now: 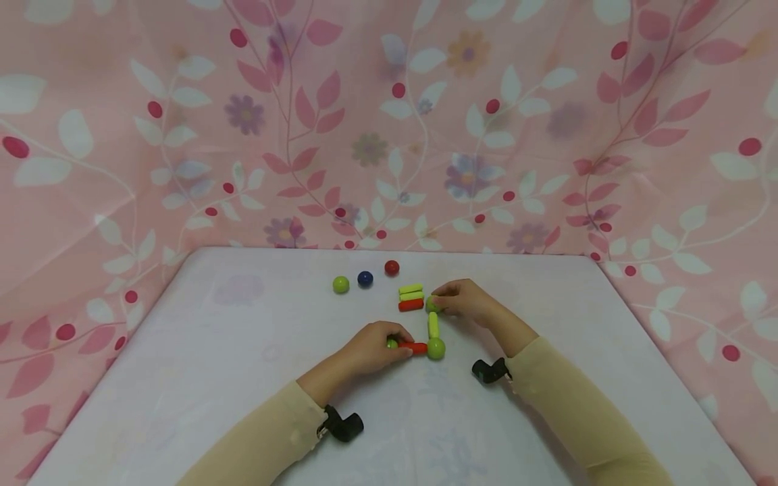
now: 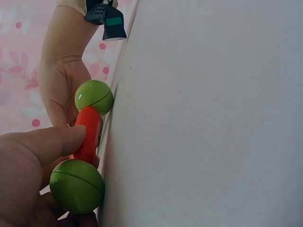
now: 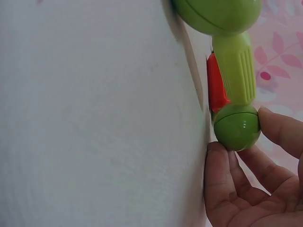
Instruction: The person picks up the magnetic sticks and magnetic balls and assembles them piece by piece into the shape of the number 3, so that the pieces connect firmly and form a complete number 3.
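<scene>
In the head view, a red rod (image 1: 417, 348) and a yellow-green rod (image 1: 433, 325) meet at a green corner ball (image 1: 435, 348), forming an L on the table. My left hand (image 1: 372, 347) pinches the red rod between thumb and fingers. A second green ball (image 2: 77, 187) sits at that rod's near end, partly hidden by the hand in the head view. At the far end of the yellow-green rod is a third green ball (image 3: 236, 127), which my right hand (image 1: 467, 301) grips with its fingertips. Ball and rod touch there.
Behind the L lie two loose yellow-green rods (image 1: 410, 289) and a red one (image 1: 410, 305), side by side. Farther back are a loose green ball (image 1: 341, 284), a blue ball (image 1: 365, 279) and a red ball (image 1: 392, 268). A floral cloth (image 1: 389, 135) hangs behind the white table (image 1: 182, 378).
</scene>
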`<state>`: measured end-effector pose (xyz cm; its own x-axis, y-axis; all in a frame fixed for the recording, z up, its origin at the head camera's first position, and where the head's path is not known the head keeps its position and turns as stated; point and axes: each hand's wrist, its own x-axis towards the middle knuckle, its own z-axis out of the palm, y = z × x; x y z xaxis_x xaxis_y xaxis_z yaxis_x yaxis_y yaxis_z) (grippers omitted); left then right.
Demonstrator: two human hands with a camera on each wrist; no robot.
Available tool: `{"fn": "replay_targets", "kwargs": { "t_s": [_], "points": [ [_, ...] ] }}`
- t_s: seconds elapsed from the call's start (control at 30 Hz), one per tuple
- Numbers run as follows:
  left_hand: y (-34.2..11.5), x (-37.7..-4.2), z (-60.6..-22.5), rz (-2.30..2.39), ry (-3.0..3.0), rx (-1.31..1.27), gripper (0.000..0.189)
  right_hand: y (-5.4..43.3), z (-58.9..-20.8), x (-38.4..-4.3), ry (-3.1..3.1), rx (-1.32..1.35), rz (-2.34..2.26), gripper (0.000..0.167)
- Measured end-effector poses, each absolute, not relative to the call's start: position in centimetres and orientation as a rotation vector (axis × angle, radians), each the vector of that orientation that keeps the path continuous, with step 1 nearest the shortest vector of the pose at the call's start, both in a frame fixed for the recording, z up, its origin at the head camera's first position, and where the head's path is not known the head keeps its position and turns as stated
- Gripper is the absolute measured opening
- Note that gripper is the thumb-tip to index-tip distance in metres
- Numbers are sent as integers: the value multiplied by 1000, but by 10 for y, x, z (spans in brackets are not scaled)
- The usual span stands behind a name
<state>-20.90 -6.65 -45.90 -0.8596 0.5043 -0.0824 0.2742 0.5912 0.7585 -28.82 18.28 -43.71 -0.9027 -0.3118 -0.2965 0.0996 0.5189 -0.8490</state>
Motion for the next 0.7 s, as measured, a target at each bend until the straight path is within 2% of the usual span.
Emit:
{"fn": "replay_targets", "kwargs": {
  "t_s": [0.4, 0.7],
  "points": [
    [-66, -206, -457, 1145, 2528, 627, 13, 176, -434, -285, 2337, -123, -1354, 32],
    [-67, -207, -459, 1150, 2536, 640, 13, 173, -431, -283, 2366, -128, -1290, 33]
  ]
}}
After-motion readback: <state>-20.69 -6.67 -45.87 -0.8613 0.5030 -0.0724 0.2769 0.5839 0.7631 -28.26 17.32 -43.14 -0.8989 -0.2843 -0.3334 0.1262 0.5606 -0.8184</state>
